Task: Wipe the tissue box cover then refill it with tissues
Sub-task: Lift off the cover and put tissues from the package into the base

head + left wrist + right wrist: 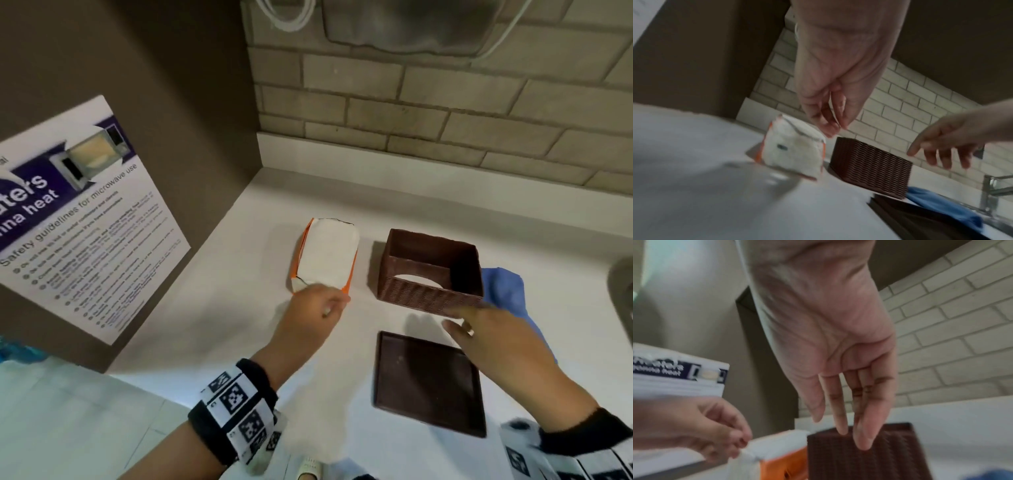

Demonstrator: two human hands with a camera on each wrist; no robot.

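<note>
A tissue pack (325, 255), white with orange sides, lies on the white counter (219, 329). My left hand (329, 306) is at its near right corner, and the finger and thumb pinch a thin white bit of the wrapper (748, 451). To the right stands the brown ribbed tissue box cover (430, 270), upside down with its hollow inside showing. Its flat brown base (428, 380) lies nearer to me. My right hand (455, 318) hovers with straight fingers by the cover's near wall, holding nothing. Whether it touches the cover I cannot tell.
A blue cloth (507, 287) lies behind my right hand, right of the cover. A brown cabinet side with a microwave safety poster (78, 219) walls off the left. A brick wall (445, 120) runs along the back. A sink edge (621, 294) and tap (990, 191) are at far right.
</note>
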